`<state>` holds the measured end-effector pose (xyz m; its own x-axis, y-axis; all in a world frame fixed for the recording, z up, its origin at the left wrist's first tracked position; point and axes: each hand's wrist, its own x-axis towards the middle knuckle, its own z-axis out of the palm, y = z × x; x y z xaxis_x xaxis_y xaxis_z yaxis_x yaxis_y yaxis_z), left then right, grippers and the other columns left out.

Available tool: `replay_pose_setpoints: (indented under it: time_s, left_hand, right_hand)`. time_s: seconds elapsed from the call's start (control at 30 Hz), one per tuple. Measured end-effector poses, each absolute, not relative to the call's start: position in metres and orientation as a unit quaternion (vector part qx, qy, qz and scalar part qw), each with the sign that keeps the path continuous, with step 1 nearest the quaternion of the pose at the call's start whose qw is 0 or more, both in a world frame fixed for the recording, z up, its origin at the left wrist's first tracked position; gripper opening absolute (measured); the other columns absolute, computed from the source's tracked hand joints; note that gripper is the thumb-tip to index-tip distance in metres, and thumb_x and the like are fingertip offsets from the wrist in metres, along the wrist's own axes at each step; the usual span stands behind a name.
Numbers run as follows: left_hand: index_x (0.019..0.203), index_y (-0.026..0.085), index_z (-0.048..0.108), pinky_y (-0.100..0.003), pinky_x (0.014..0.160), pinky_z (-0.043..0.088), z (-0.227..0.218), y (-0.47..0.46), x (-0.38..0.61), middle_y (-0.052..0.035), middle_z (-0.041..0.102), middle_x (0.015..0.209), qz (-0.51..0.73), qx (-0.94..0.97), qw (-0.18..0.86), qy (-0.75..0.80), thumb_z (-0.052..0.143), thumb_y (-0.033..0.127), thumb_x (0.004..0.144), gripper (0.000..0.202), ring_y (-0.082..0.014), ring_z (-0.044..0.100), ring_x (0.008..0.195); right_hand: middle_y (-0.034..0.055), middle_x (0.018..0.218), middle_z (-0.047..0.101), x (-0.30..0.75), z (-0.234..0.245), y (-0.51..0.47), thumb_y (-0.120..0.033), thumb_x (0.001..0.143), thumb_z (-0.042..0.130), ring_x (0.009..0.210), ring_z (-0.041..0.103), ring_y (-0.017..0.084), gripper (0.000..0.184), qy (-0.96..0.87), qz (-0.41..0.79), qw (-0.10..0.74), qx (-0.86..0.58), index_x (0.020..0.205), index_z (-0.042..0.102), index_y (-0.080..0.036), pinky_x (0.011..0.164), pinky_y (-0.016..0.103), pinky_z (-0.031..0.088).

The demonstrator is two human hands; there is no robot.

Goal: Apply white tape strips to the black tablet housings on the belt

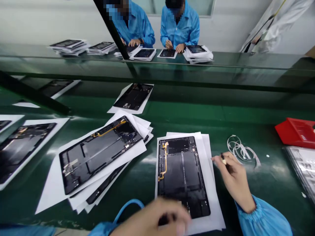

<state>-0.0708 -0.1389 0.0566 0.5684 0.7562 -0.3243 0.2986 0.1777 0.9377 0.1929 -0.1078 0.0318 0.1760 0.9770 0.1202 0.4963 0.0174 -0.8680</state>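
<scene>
A black tablet back housing with an orange flex cable lies on white paper sheets in front of me. Over its lower edge is my left hand, blurred, with loosely curled fingers, a gap beside the thumb and nothing visibly held. My right hand is just right of the sheets, closed in a pinch. A small dark-and-cream piece shows at its fingertips, too small to name. To the left, another housing rests tilted on a stack of papers and housings.
A coil of thin white cord lies beyond my right hand. Farther right are a red bin and a clear-covered tray. More housings on paper lie behind and left. Two co-workers in blue sit across a green-framed bench.
</scene>
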Motion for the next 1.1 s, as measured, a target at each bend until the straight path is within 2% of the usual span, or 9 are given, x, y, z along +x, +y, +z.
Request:
replay_pose_setpoints:
  time_s: [0.17,0.3,0.47,0.57,0.63,0.77,0.83,0.97,1.1]
  left_hand:
    - [0.125,0.026,0.063,-0.043,0.1,0.046,0.021,-0.058,-0.051,-0.0082,0.062,0.12,0.215,0.781,0.263,0.524,0.056,0.035,0.095,0.032,-0.0265,0.056,0.115]
    - [0.129,0.025,0.061,-0.055,0.103,0.039,-0.002,-0.054,-0.043,-0.0121,0.054,0.133,0.221,0.789,0.236,0.522,0.064,0.035,0.091,0.041,-0.0352,0.046,0.125]
    - [0.115,0.024,0.067,-0.052,0.097,0.042,-0.004,-0.062,-0.037,-0.0108,0.062,0.124,0.265,0.783,0.236,0.512,0.064,0.029,0.091,0.025,-0.034,0.053,0.118]
    - [0.094,0.022,0.069,-0.042,0.089,0.049,0.006,-0.06,-0.037,-0.007,0.071,0.101,0.317,0.769,0.255,0.493,0.061,0.028,0.093,0.01,-0.0258,0.064,0.099]
    - [0.085,0.022,0.067,-0.035,0.082,0.053,0.019,-0.067,-0.04,-0.0035,0.072,0.087,0.353,0.76,0.271,0.474,0.06,0.027,0.095,0.013,-0.0202,0.067,0.085]
    - [0.084,0.026,0.067,-0.031,0.075,0.055,0.052,-0.107,-0.054,-0.0009,0.072,0.077,0.441,0.731,0.339,0.396,0.068,0.024,0.089,0.006,-0.0184,0.067,0.075]
    - [0.084,0.027,0.067,-0.03,0.066,0.053,0.063,-0.134,-0.062,-0.0028,0.069,0.075,0.469,0.678,0.4,0.401,0.071,0.035,0.087,0.009,-0.019,0.064,0.069]
    - [0.079,0.024,0.062,-0.027,0.054,0.048,0.064,-0.172,-0.07,-0.004,0.061,0.066,0.371,0.495,0.628,0.471,0.063,0.066,0.081,0.042,-0.0163,0.057,0.056]
    - [0.077,0.019,0.059,-0.026,0.059,0.051,0.054,-0.176,-0.073,-0.0041,0.064,0.066,0.265,0.373,0.747,0.483,0.07,0.062,0.078,0.045,-0.0152,0.061,0.058]
  right_hand:
    - [0.0011,0.073,0.056,0.181,0.029,-0.1,-0.04,0.101,0.041,0.066,0.057,0.015,0.037,-0.578,0.397,0.392,-0.596,0.086,0.066,-0.019,0.066,0.027,0.046]
    - [0.0018,0.078,0.059,0.166,0.024,-0.093,-0.036,0.1,0.045,0.074,0.06,0.016,0.031,-0.632,0.428,0.307,-0.569,0.082,0.063,-0.019,0.068,0.026,0.048]
    - [0.0064,0.096,0.063,0.158,0.023,-0.095,-0.029,0.098,0.048,0.088,0.064,0.018,0.02,-0.635,0.388,0.324,-0.584,0.099,0.065,-0.019,0.082,0.029,0.053]
    - [0.008,0.107,0.064,0.153,0.024,-0.099,-0.028,0.095,0.054,0.097,0.066,0.02,0.025,-0.644,0.369,0.324,-0.587,0.117,0.064,-0.021,0.086,0.031,0.056]
    - [0.0079,0.113,0.064,0.147,0.026,-0.104,-0.028,0.091,0.06,0.101,0.067,0.02,0.033,-0.662,0.36,0.326,-0.57,0.124,0.062,-0.023,0.087,0.03,0.057]
    - [0.0061,0.104,0.071,0.135,0.034,-0.123,-0.017,0.095,0.054,0.093,0.07,0.016,0.028,-0.737,0.316,0.413,-0.431,0.12,0.066,-0.022,0.082,0.024,0.057]
    - [0.0069,0.1,0.075,0.132,0.035,-0.136,-0.016,0.098,0.047,0.084,0.072,0.016,0.028,-0.782,0.263,0.434,-0.362,0.117,0.067,-0.021,0.077,0.025,0.058]
    - [0.0102,0.109,0.075,0.13,0.03,-0.159,-0.019,0.102,0.036,0.082,0.072,0.019,0.037,-0.845,0.152,0.38,-0.343,0.126,0.064,-0.02,0.076,0.032,0.057]
    - [0.0116,0.113,0.073,0.129,0.029,-0.167,-0.015,0.101,0.036,0.082,0.073,0.02,0.04,-0.863,0.13,0.349,-0.341,0.133,0.059,-0.018,0.075,0.034,0.059]
